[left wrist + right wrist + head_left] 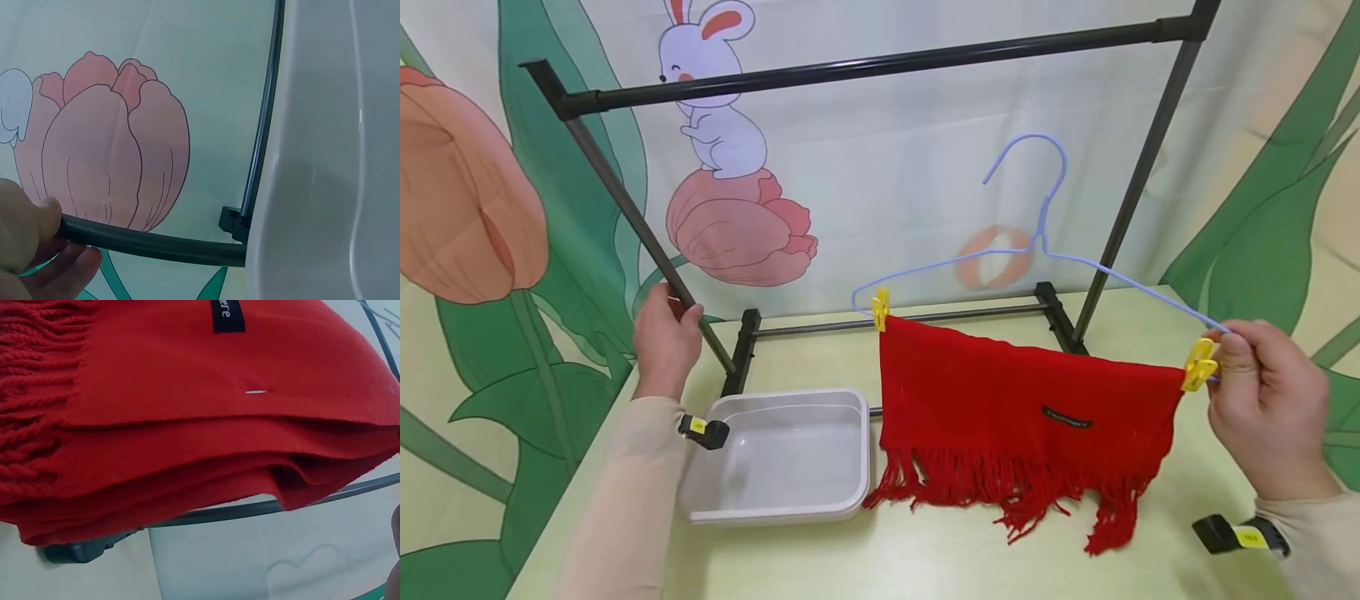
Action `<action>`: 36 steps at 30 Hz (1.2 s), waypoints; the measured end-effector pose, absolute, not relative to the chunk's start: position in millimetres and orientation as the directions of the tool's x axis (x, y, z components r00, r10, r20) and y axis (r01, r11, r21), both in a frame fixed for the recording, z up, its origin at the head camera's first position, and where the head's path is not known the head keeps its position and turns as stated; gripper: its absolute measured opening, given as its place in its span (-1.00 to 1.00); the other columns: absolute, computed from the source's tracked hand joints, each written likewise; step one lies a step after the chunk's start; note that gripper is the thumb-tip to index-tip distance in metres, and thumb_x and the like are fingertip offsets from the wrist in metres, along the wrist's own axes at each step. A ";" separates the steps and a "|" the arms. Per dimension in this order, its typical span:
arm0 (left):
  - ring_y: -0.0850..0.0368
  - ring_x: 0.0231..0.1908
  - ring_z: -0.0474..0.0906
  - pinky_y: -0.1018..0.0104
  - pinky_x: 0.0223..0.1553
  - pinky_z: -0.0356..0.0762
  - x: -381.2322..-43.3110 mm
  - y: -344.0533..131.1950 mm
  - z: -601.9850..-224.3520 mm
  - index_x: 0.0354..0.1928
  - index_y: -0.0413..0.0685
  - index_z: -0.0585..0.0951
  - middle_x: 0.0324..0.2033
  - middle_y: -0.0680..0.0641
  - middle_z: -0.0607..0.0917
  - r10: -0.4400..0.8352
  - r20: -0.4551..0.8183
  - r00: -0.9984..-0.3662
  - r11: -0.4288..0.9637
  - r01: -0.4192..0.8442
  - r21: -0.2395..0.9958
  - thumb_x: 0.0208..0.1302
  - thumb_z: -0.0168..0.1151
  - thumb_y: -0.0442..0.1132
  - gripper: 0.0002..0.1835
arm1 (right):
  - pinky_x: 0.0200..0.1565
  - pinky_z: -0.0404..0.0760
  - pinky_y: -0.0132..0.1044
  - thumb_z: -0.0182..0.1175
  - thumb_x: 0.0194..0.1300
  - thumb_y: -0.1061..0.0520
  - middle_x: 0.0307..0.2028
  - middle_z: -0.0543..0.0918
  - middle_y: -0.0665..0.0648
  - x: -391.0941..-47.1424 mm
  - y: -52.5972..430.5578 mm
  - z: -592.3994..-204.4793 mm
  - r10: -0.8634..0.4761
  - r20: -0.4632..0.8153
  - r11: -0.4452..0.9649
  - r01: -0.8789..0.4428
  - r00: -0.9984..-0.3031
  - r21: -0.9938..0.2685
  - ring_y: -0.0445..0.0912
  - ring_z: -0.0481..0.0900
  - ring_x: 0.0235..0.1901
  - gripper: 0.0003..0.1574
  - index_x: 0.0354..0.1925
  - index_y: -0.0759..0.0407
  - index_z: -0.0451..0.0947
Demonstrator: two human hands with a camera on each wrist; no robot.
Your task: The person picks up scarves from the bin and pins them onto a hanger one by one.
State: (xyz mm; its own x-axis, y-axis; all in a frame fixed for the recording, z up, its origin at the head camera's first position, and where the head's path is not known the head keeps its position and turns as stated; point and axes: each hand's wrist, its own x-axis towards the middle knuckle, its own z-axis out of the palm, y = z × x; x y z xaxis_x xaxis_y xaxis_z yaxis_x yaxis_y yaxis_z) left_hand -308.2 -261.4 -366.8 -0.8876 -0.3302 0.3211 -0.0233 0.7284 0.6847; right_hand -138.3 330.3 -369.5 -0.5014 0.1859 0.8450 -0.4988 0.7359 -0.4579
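Note:
My right hand (1270,400) pinches the right end of a thin lilac wire hanger (951,260), holding it up by its corner. From the hanger hangs a red scarf (977,375), folded in layers, with a fringe and a small dark label. One yellow clothespin (881,309) grips its left top corner, another clothespin (1199,365) the right one, beside my fingertips. My left hand (666,342) grips the left upright of a black clothes rack (625,196); in the left wrist view the thumb and fingers lie around the pole (150,245). The hanger's hook is below the top bar, apart from it.
A white plastic tray (775,508) stands on the pale table (820,562), left of the scarf and near the rack's left foot (742,350). Behind the rack hangs a curtain (880,167) printed with tulips and a rabbit.

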 end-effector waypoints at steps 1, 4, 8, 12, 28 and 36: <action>-0.29 0.09 0.53 -0.12 0.06 0.54 -308.5 -261.3 -366.3 0.35 -0.25 0.45 0.12 -0.36 0.60 -0.329 0.318 -0.889 0.728 -0.025 0.685 0.67 0.12 -0.20 -0.62 | -0.17 0.38 -0.79 0.10 0.65 0.27 -0.21 0.51 -0.56 -139.1 329.1 -368.5 0.193 0.846 0.732 -0.500 -0.497 -0.462 -0.60 0.39 -0.37 -0.64 -0.11 0.64 0.60; -0.29 0.08 0.54 -0.12 0.05 0.55 -309.0 -262.0 -365.2 0.33 -0.25 0.45 0.12 -0.36 0.61 -0.328 0.306 -0.894 0.728 -0.033 0.684 0.67 0.12 -0.20 -0.63 | -0.19 0.39 -0.77 0.10 0.64 0.27 -0.24 0.52 -0.55 -142.2 325.0 -364.8 0.213 0.848 0.724 -0.505 -0.485 -0.470 -0.58 0.39 -0.38 -0.65 -0.11 0.64 0.61; -0.29 0.07 0.56 -0.12 0.04 0.56 -309.8 -262.2 -364.8 0.30 -0.25 0.47 0.10 -0.36 0.62 -0.321 0.312 -0.894 0.731 -0.024 0.682 0.66 0.13 -0.21 -0.66 | -0.18 0.40 -0.74 0.09 0.65 0.26 -0.25 0.51 -0.56 -147.8 318.7 -357.7 0.240 0.856 0.725 -0.502 -0.457 -0.472 -0.59 0.39 -0.38 -0.63 -0.11 0.64 0.62; -0.28 0.05 0.57 -0.11 0.03 0.57 -310.4 -262.1 -365.2 0.30 -0.26 0.47 0.09 -0.36 0.63 -0.321 0.321 -0.891 0.728 -0.016 0.685 0.66 0.13 -0.23 -0.67 | -0.16 0.41 -0.73 0.08 0.67 0.24 -0.27 0.47 -0.58 -155.6 310.7 -347.7 0.263 0.854 0.737 -0.479 -0.448 -0.478 -0.60 0.39 -0.37 -0.62 -0.09 0.62 0.62; -0.26 0.04 0.53 -0.10 0.00 0.56 -311.4 -263.9 -370.3 0.28 -0.25 0.47 0.08 -0.34 0.60 -0.324 0.332 -0.886 0.730 -0.011 0.683 0.67 0.12 -0.22 -0.68 | -0.23 0.26 -0.53 0.08 0.68 0.16 -0.34 0.47 -0.46 -216.3 263.1 -298.0 0.344 0.853 0.689 -0.511 -0.394 -0.514 -0.53 0.31 -0.38 -0.59 -0.08 0.53 0.67; -0.26 0.02 0.53 -0.12 -0.01 0.58 -312.7 -263.2 -370.5 0.26 -0.25 0.47 0.06 -0.34 0.60 -0.315 0.341 -0.885 0.734 0.000 0.679 0.67 0.12 -0.23 -0.70 | -0.15 0.24 -0.50 0.07 0.69 0.13 -0.25 0.71 0.47 -242.1 236.2 -290.5 0.308 0.880 0.706 -0.533 -0.363 -0.467 -0.45 0.33 -0.27 -0.56 -0.08 0.52 0.65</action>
